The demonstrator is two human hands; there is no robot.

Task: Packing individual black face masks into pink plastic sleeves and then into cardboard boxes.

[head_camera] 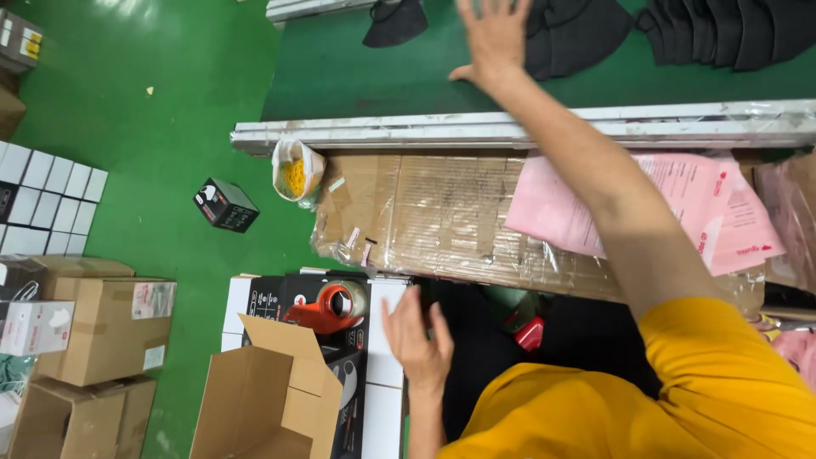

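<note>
Right grip point(493, 36): released, fingers spread flat, reaching to 12 o'clock over the green belt point(357, 76); it holds nothing, fingertips at the edge of a black mask pile point(578, 34).
Left grip point(416, 340): released, palm open and fingers loosely raised, low at 6 o'clock, holding nothing.
Masks: the pile lies just at 3 o'clock of the right grip; a longer row of masks point(731, 30) runs on toward 2 o'clock; one single mask point(395, 21) sits at 9 o'clock of the right grip.
Tape gun point(327, 308): red, just at 9 o'clock of the left grip, resting on a black box point(280, 297).
Bench point(425, 212): cardboard under clear wrap, between the two grips; pink sheets point(722, 212) on it at 3 o'clock.
Bag point(296, 170): small, clear, yellow bits inside, at the bench's 9 o'clock corner.
Cartons point(102, 331): brown, on the green floor at 8 o'clock.
</note>
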